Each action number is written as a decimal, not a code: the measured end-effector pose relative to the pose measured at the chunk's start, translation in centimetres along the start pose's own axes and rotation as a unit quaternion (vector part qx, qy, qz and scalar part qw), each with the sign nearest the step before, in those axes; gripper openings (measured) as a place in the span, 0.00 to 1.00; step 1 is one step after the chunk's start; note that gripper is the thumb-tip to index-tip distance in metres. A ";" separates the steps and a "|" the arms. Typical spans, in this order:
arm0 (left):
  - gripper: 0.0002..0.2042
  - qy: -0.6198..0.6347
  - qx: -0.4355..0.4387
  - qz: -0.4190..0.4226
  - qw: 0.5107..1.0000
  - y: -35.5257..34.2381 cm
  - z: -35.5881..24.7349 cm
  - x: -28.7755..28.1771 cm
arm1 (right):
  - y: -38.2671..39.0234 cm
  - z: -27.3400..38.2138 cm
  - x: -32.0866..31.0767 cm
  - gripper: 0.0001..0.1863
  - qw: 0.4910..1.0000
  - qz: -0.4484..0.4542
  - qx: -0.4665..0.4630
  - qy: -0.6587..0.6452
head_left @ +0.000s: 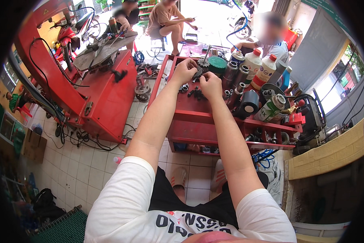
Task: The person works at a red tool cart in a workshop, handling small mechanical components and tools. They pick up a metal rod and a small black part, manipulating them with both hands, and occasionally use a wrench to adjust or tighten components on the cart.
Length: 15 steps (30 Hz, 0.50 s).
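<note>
Stretching forward, left hand (185,71) and right hand (211,85) pinch a dark part (197,73).

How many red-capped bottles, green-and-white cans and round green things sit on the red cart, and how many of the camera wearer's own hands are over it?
Red-capped bottles: 2
Green-and-white can: 1
Round green thing: 1
Left hand and right hand: 2
Total: 6

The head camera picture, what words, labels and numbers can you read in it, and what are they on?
I won't copy writing out, but here's where it is:
White shirt: big dark letters, upside down.
Red-capped bottles: label print, mostly too small to read.
White-and-green can: large label letters, partly turned away.
Green sign: pale writing, too small to read.
</note>
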State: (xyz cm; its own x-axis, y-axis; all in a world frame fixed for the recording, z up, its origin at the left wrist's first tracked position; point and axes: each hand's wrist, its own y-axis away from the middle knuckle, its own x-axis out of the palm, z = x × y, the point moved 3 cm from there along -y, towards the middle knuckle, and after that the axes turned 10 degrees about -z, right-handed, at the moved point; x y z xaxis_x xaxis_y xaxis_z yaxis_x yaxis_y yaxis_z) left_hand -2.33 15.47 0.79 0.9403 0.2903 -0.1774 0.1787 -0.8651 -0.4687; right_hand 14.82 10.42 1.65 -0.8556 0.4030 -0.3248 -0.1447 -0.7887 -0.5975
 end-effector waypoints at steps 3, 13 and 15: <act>0.08 0.002 0.009 -0.006 1.000 0.0 0.0 -0.1 | -0.1 0.1 0.0 0.14 1.000 0.001 -0.005 0.000; 0.10 -0.021 0.040 -0.021 0.999 0.3 -0.3 -0.4 | -0.1 -0.2 0.3 0.16 1.000 0.013 0.002 0.016; 0.10 -0.028 0.041 -0.014 0.999 0.5 -0.5 -0.4 | 0.0 -0.4 0.2 0.16 1.000 0.020 0.002 0.024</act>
State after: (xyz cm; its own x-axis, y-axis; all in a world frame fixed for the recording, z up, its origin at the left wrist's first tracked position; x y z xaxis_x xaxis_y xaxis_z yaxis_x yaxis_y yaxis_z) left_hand -2.49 14.73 1.07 0.9176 0.3375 -0.2099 0.1774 -0.8204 -0.5437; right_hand 14.81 10.73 1.32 -0.8364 0.3924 -0.3826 -0.1128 -0.8065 -0.5804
